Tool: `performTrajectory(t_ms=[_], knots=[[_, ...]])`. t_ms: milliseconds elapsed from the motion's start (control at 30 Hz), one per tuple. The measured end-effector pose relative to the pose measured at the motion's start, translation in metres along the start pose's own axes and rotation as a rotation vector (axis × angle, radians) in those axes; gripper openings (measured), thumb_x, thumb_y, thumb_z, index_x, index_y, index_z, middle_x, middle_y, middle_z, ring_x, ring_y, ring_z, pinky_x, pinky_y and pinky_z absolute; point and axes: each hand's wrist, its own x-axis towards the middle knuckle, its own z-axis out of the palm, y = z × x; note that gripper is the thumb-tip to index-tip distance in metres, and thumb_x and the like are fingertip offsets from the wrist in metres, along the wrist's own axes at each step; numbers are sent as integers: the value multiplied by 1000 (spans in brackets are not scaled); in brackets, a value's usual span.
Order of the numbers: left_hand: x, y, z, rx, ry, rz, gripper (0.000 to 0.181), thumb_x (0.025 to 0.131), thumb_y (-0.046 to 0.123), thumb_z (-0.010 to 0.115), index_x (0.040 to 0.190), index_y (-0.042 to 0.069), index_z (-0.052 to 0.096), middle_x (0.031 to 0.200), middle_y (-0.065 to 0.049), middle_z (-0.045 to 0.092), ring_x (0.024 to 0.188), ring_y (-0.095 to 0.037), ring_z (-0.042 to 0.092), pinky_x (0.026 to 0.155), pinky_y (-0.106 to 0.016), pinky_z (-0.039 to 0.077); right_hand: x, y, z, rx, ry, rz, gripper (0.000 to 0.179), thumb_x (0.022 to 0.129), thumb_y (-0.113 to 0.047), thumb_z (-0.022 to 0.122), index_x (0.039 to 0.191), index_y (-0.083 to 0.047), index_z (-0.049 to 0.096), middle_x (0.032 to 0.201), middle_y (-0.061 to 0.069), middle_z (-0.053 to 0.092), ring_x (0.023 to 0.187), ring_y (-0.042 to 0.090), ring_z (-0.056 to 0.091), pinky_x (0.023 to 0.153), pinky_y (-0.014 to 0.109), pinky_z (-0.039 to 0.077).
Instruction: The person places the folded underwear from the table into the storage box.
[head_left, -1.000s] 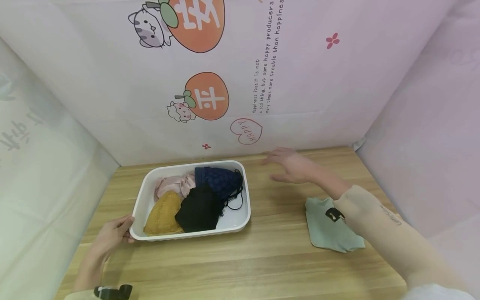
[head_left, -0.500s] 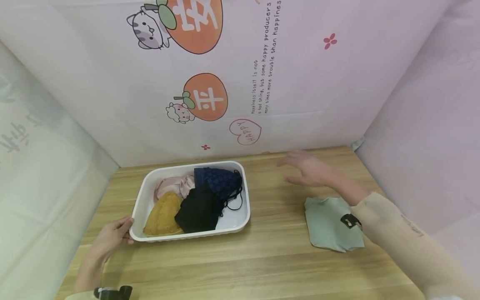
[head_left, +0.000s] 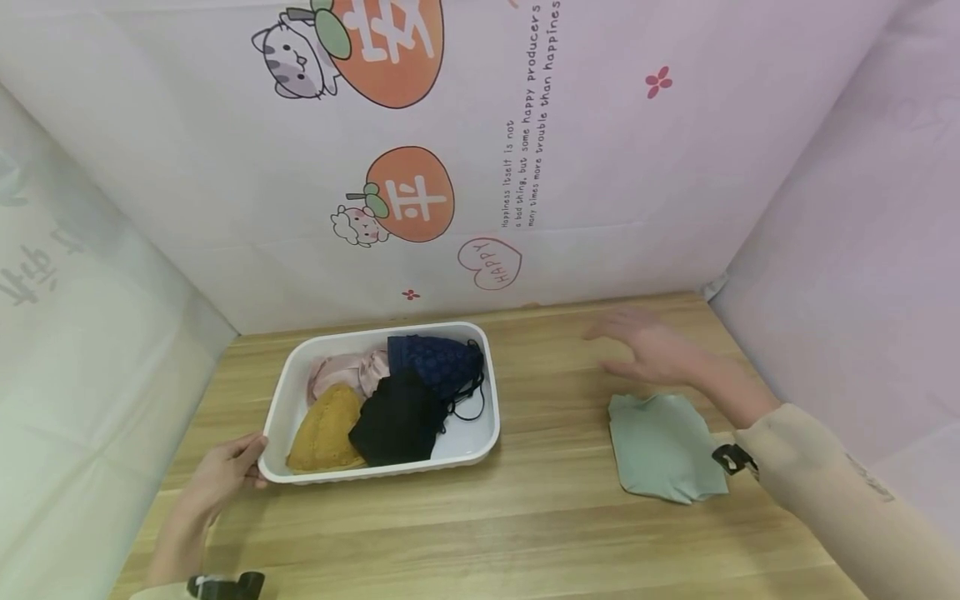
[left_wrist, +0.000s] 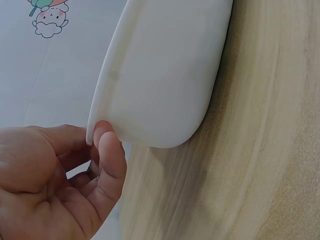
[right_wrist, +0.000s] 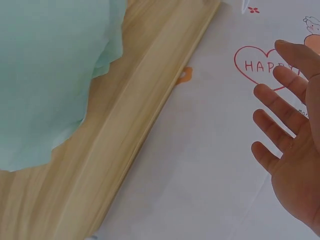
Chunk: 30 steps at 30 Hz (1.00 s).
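At the lower left corner of a white plastic bin (head_left: pixel 491 417), my left hand (head_left: pixel 219 477) pinches the rim; the left wrist view shows thumb and fingers on either side of the bin's edge (left_wrist: pixel 150 80). Inside lie a mustard-yellow cloth item (head_left: pixel 327 429), a black cloth item (head_left: pixel 397 421), a dark blue drawstring pouch (head_left: pixel 438 362) and a pink satiny cloth item (head_left: pixel 337 371). My right hand (head_left: pixel 652 350) hovers over the table with its fingers spread and holds nothing. Just below it lies a folded pale green cloth (head_left: pixel 663 450), also large in the right wrist view.
The wooden table (head_left: pixel 465 533) carries the bin and the green cloth. A white printed sheet (head_left: pixel 600 167) stands behind the table's back edge, and pale sheets (head_left: pixel 90 275) hang at both sides.
My right hand has moved to the right, away from the bin, and its forearm has uncovered more of the green cloth. The left hand and the bin have stayed put.
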Motion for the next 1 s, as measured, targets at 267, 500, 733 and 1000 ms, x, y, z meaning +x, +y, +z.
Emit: performTrajectory(t_ms=[267, 500, 733, 1000], knots=[[0, -1, 1, -4, 1, 9, 57, 103, 33, 35, 138, -11, 34, 92, -13, 62, 73, -8, 60, 67, -23, 57, -17, 9, 1, 22, 37, -8, 45, 83, -31, 70, 124, -16, 58, 124, 4, 59, 122, 30, 48, 105, 53, 35], [1, -1, 1, -5, 1, 13, 57, 102, 33, 35, 139, -11, 34, 91, -13, 62, 73, -8, 60, 67, -23, 57, -37, 17, 5, 24, 50, 25, 45, 82, -28, 71, 123, -17, 59, 120, 0, 60, 117, 26, 51, 101, 50, 40], [1, -2, 0, 1, 2, 11, 59, 102, 36, 35, 139, -10, 34, 92, -12, 62, 73, -7, 60, 68, -23, 57, -55, 22, 11, 22, 46, 77, 45, 81, -37, 71, 120, -17, 61, 116, 0, 61, 114, 26, 52, 99, 50, 41], [1, -2, 0, 2, -3, 9, 57, 103, 33, 34, 139, -11, 33, 90, -10, 61, 73, -7, 59, 68, -23, 58, -74, 23, 17, 17, 23, 120, 44, 82, -35, 71, 121, -18, 61, 116, 3, 62, 113, 28, 53, 97, 52, 42]])
